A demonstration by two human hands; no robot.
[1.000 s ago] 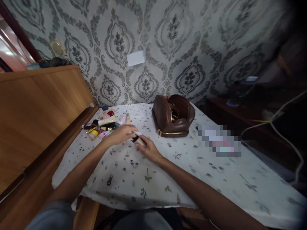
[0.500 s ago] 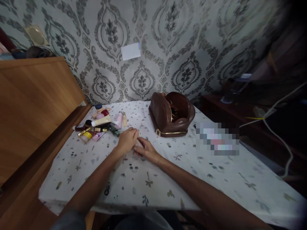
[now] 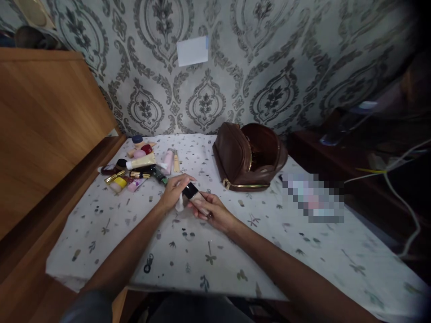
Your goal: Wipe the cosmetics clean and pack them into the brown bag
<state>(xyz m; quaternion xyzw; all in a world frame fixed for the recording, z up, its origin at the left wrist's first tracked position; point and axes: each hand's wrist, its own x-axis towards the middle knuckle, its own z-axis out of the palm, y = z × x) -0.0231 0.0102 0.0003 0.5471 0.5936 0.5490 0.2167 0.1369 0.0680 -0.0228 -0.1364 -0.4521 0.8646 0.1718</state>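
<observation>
A small bottle (image 3: 200,202) with a black cap and a pale beige body is gripped by my right hand (image 3: 215,211), tilted with its cap up and to the left. My left hand (image 3: 174,192) is closed round a crumpled white wipe (image 3: 181,204), beside the cap. Behind my hands, to the right, stands a brown bag (image 3: 232,157) with its top open and a gold zip. Cosmetics lie in a heap at the back left, among them a cream tube (image 3: 141,160), a pink tube (image 3: 168,161) and a yellow-labelled jar (image 3: 118,184).
Patterned cloth (image 3: 188,255) covers the table. A blurred-out flat item (image 3: 313,197) lies at its right. Left of the table is a wooden panel (image 3: 50,121). A clear bottle (image 3: 333,130) and white cables (image 3: 400,211) are at the right.
The black cap and bottle body now show between my hands, where my left hand covered them before. The white wipe has come into view. The camera view has shifted slightly.
</observation>
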